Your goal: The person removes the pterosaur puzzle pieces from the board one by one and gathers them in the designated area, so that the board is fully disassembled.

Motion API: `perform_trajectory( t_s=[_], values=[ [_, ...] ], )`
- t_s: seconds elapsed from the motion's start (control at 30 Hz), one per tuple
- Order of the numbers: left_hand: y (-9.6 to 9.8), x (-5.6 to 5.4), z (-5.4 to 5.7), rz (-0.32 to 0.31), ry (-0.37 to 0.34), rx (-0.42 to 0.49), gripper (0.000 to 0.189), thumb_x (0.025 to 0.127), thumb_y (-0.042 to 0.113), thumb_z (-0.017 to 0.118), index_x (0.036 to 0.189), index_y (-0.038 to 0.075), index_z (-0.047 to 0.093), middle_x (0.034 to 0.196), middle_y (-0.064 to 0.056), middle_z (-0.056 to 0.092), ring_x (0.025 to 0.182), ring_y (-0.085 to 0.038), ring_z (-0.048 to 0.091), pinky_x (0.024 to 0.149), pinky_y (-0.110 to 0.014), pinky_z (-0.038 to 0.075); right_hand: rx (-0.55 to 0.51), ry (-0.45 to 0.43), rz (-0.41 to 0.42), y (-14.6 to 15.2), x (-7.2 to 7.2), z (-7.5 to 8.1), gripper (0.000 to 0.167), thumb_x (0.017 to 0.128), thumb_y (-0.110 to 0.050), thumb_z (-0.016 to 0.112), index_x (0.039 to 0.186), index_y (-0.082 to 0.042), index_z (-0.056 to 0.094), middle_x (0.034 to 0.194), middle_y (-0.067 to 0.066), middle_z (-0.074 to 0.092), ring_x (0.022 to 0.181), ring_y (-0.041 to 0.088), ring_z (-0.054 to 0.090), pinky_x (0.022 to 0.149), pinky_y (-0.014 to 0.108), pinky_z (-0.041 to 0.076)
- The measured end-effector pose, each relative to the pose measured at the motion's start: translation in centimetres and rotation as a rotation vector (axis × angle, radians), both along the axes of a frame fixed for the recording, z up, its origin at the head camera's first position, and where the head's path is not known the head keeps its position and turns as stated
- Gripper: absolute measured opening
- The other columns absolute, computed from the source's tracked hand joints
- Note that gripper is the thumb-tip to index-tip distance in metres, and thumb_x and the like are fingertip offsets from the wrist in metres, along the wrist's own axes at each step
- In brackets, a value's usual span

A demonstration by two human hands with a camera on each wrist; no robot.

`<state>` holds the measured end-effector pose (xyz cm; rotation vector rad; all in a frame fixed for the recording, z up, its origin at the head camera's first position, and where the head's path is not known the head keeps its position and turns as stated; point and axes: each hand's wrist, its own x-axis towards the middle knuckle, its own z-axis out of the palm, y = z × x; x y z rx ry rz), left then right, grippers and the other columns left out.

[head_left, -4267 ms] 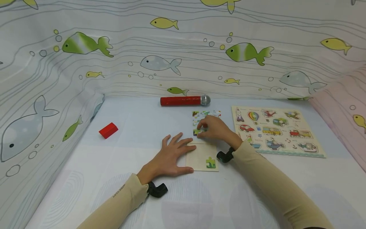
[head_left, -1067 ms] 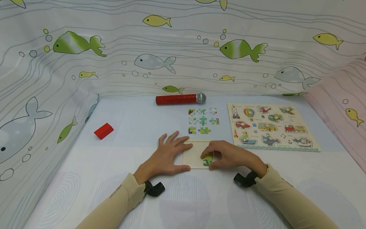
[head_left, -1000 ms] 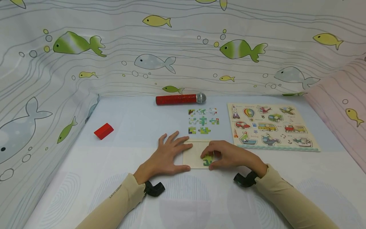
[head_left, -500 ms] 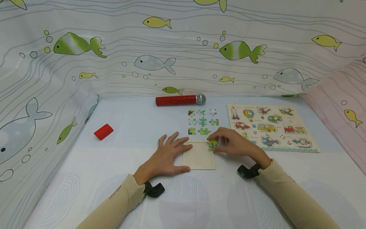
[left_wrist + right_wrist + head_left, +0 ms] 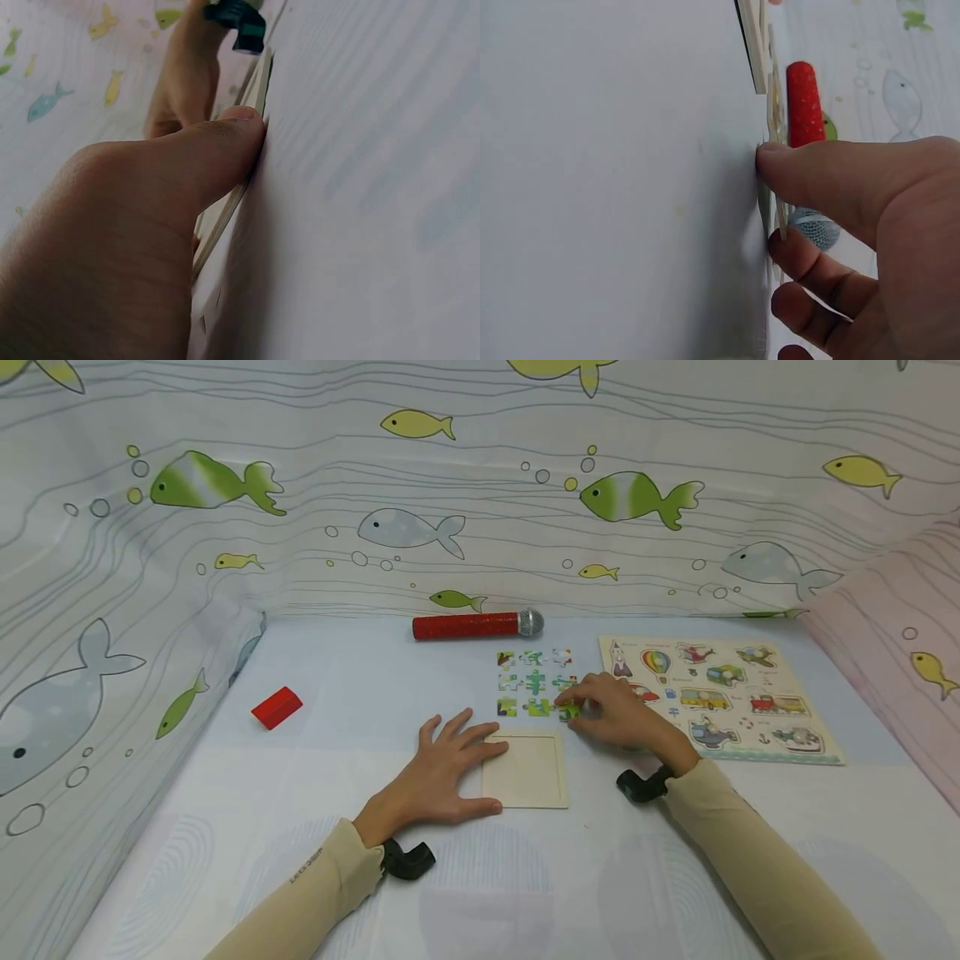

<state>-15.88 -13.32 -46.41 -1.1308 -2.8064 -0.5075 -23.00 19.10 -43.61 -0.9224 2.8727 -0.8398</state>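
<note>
Fingers spread, my left hand (image 5: 446, 777) rests on the left side of a small square wooden puzzle tray (image 5: 525, 772), whose shallow recess holds no pieces. The left wrist view has the thumb (image 5: 225, 142) lying across the tray's edge. Just beyond the tray's far right corner, my right hand (image 5: 626, 718) pinches a green jigsaw piece (image 5: 567, 715) between thumb and fingers, low at the table. Several other jigsaw pieces (image 5: 535, 682) lie in loose rows, and the pinched one is at the near right corner of that layout. Fingers partly cover the piece.
Behind the pieces lies a red toy microphone (image 5: 476, 625) with a silver head. A picture peg board (image 5: 750, 747) of vehicles is to the right, partly under the right hand's view line. A red block (image 5: 277, 707) sits at the left. Fish-printed cloth (image 5: 487, 485) walls the back.
The right hand has lifted the green jigsaw piece out of the tray and carried it away from me to the near right corner of the layout. The left hand has stayed on the tray.
</note>
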Motion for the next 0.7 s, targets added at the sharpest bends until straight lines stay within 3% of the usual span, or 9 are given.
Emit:
perform_trajectory(
  t_s=[0.2, 0.7],
  values=[
    [0.01, -0.06, -0.07, 0.002, 0.006, -0.002, 0.078, 0.082, 0.067, 0.067, 0.149, 0.03, 0.052, 0.161, -0.001, 0.043, 0.155, -0.04, 0.025, 0.115, -0.072, 0.014, 0.027, -0.033, -0.035, -0.15, -0.27, 0.04, 0.031, 0.089, -0.015, 0.077, 0.12, -0.017, 0.075, 0.106, 0.003, 0.069, 0.091, 0.022, 0.049, 0.078, 0.035, 0.032],
    [-0.09, -0.01, -0.27, 0.007, 0.011, -0.004, 0.079, 0.082, 0.068, 0.066, 0.15, 0.03, 0.052, 0.161, 0.0, 0.043, 0.155, -0.039, 0.025, 0.115, -0.072, 0.014, -0.016, -0.064, -0.016, 0.31, -0.55, -0.41, 0.036, 0.09, -0.014, 0.077, 0.125, -0.016, 0.073, 0.104, 0.005, 0.066, 0.085, 0.02, 0.045, 0.075, 0.033, 0.032]
  ],
)
